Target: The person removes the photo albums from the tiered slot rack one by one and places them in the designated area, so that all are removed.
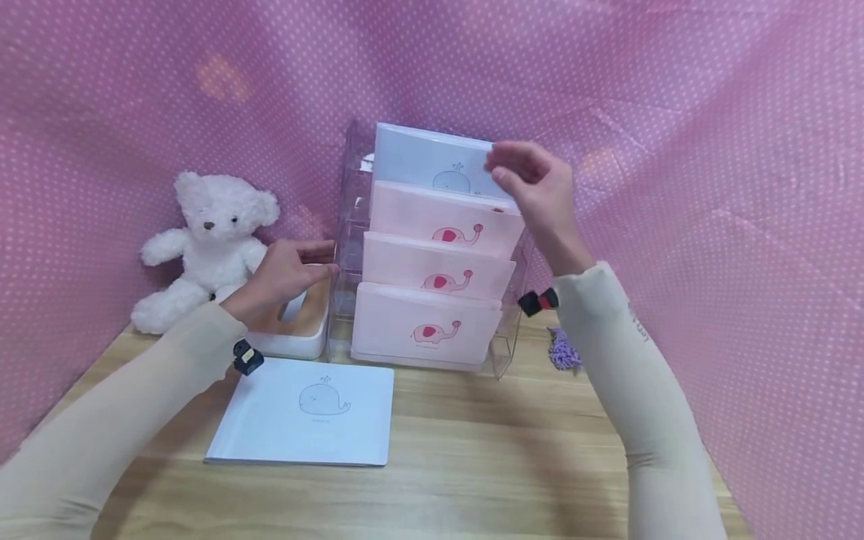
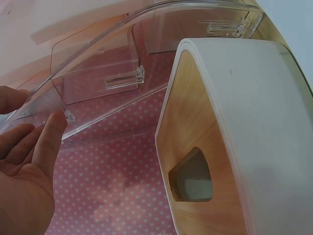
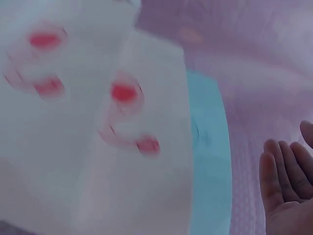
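Blue booklet: stands in the top tier of the rack; this booklet has a whale drawing, partly hidden by the pink one in front.
Pink booklets: three, each with a red elephant, step down in front of it: an upper pink booklet, a middle pink booklet and a lowest pink booklet, the last showing almost all its cover.
Rack: a clear rack holds all four, leaning back, one above another.
Right hand: the hand is raised beside the blue booklet's right edge, thumb and fingers apart, with nothing in it; the right wrist view shows a gap between them.
Left hand: the hand is at the rack's left side wall, fingers straight, thumb apart from them; how firmly it touches cannot be told.
Flat booklet: a white whale booklet lies on the surface, in front and to the left of the rack.
Box: a white box with a wood top is just left of the rack, under the left hand.
Bear: a white teddy bear sits behind the left wrist.
Purple piece: a small purple item lies right of the rack.
Backdrop: pink dotted cloth.
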Motion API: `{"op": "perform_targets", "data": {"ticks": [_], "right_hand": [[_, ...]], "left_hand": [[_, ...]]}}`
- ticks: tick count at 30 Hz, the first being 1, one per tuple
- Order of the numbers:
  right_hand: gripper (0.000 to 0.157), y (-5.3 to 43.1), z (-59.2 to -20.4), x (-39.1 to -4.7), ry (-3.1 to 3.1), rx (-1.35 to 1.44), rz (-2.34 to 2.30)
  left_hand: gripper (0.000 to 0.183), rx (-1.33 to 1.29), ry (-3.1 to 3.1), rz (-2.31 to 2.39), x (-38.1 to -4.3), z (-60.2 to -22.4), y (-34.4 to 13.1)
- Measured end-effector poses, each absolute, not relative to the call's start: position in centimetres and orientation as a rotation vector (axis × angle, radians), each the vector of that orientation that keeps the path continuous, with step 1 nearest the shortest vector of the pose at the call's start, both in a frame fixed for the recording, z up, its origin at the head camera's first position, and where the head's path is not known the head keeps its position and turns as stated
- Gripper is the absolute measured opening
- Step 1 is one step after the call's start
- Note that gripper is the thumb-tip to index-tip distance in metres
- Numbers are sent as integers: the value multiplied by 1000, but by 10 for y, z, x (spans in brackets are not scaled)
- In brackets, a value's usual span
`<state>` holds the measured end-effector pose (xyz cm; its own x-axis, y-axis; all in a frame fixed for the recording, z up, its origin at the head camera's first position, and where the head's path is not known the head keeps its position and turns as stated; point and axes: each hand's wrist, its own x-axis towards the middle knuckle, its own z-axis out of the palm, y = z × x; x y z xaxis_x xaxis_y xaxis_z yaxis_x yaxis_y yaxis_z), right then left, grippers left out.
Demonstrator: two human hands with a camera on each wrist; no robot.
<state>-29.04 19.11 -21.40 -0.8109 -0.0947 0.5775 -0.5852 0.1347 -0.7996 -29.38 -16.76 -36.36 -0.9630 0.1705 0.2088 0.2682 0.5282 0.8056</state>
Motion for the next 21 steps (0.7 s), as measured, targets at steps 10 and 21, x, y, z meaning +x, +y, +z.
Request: {"op": "perform_targets", "data": {"ticks": [10,21], "right_hand": [[47,218,-187,-338,-1994,443,1749],[63,222,-189,-363,-2172,378,1892]], "left_hand": [[53,-369,-2674,-1456,-294,-364,-166],[52,-365,-2668,-1393,-295,-364,-167]]}}
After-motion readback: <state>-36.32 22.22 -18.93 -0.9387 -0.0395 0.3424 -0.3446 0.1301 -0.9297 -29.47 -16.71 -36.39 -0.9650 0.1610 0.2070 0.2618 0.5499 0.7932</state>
